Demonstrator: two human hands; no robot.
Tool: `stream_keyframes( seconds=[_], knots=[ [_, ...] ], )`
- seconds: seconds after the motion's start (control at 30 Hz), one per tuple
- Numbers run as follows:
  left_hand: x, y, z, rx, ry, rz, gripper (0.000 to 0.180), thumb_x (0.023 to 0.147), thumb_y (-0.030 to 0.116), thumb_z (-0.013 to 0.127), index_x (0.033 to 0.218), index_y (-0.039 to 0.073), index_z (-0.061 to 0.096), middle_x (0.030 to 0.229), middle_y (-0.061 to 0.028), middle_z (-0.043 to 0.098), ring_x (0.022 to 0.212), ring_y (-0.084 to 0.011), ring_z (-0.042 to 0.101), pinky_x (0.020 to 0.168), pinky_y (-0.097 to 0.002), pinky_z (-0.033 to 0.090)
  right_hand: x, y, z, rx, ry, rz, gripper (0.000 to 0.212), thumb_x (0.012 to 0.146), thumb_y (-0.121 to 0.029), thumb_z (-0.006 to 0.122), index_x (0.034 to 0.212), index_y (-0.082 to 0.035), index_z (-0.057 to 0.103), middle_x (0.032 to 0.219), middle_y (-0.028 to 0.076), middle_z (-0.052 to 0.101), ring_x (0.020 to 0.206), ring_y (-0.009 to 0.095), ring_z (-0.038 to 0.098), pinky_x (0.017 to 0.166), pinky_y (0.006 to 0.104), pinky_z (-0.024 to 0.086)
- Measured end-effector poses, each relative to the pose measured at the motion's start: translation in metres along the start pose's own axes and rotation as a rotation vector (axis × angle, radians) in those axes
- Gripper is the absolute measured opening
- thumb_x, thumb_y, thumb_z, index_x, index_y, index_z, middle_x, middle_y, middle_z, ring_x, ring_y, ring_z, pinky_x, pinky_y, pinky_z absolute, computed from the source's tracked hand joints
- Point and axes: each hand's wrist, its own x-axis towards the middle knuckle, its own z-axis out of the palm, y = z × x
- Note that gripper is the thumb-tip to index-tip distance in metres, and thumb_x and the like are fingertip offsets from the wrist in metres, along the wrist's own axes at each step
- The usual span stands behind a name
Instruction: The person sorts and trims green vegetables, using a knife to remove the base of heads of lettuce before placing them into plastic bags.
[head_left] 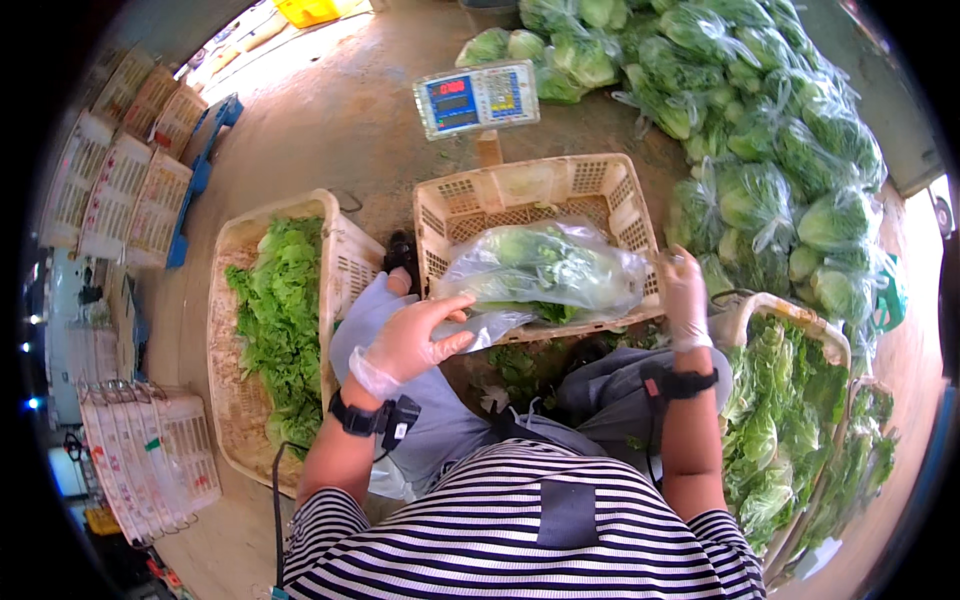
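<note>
A clear plastic bag (pixel 545 268) of leafy green vegetables lies in a cream plastic crate (pixel 530 180) in front of me. My left hand (pixel 415 333), in a thin clear glove, is at the bag's near left end. Its thumb and fingers are spread, close to the loose plastic. My right hand (pixel 684 298), gloved too, is beside the crate's right wall, near the bag's other end. Its fingers are curled together; what they hold, if anything, does not show. A weighing scale's display (pixel 477 98) stands behind the crate.
Loose green lettuce fills a crate (pixel 225 330) on my left; leafy heads fill another crate (pixel 835 345) on my right. Bagged greens (pixel 760 200) are heaped at the far right. White crates (pixel 110 180) stand stacked at far left, with more crates (pixel 150 450) below them.
</note>
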Motion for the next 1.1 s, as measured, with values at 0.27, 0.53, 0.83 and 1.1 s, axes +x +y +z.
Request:
stream_keyframes(
  seconds=[0.27, 0.53, 0.83, 1.1],
  knots=[
    [-0.109, -0.037, -0.044, 0.005, 0.503, -0.219, 0.021, 0.085, 0.015, 0.06, 0.1, 0.002, 0.062, 0.091, -0.0103, 0.065, 0.081, -0.0216, 0.063, 0.074, -0.0293, 0.048, -0.06, -0.002, -0.1, 0.999, 0.146, 0.409, 0.012, 0.09, -0.02, 0.055, 0.084, -0.01, 0.051, 0.064, -0.004, 0.045, 0.047, 0.002, 0.037, 0.039, 0.0169, 0.029],
    [-0.177, -0.153, -0.058, -0.365, 1.204, -0.532, 0.017, 0.085, 0.011, 0.058, 0.099, 0.001, 0.062, 0.089, -0.0037, 0.063, 0.08, -0.0114, 0.057, 0.075, -0.0227, 0.044, -0.106, 0.077, -0.168, 1.191, 0.077, 0.255, 0.032, 0.095, -0.019, 0.043, 0.122, -0.001, 0.046, 0.1, 0.006, 0.059, 0.075, 0.008, 0.055, 0.059, 0.018, 0.047],
    [-0.209, -0.316, -0.087, -0.582, 1.534, -0.7, 0.032, 0.08, 0.021, 0.064, 0.105, 0.001, 0.06, 0.1, -0.0087, 0.062, 0.09, -0.0174, 0.056, 0.081, -0.0282, 0.043, -0.11, 0.045, -0.164, 0.544, 0.143, 0.178, 0.044, 0.091, -0.027, 0.047, 0.125, 0.001, 0.043, 0.102, 0.008, 0.053, 0.08, 0.01, 0.048, 0.068, 0.0215, 0.04],
    [-0.128, -0.418, -0.199, -0.263, 1.305, -1.153, 0.075, 0.071, 0.044, 0.067, 0.122, -0.007, 0.047, 0.122, -0.0222, 0.053, 0.115, -0.0337, 0.05, 0.097, -0.0381, 0.039, -0.085, -0.02, -0.129, 0.301, 0.039, 0.185, 0.047, 0.088, -0.036, 0.053, 0.116, 0.002, 0.05, 0.112, 0.017, 0.056, 0.099, 0.02, 0.055, 0.088, 0.0306, 0.044]
  ],
)
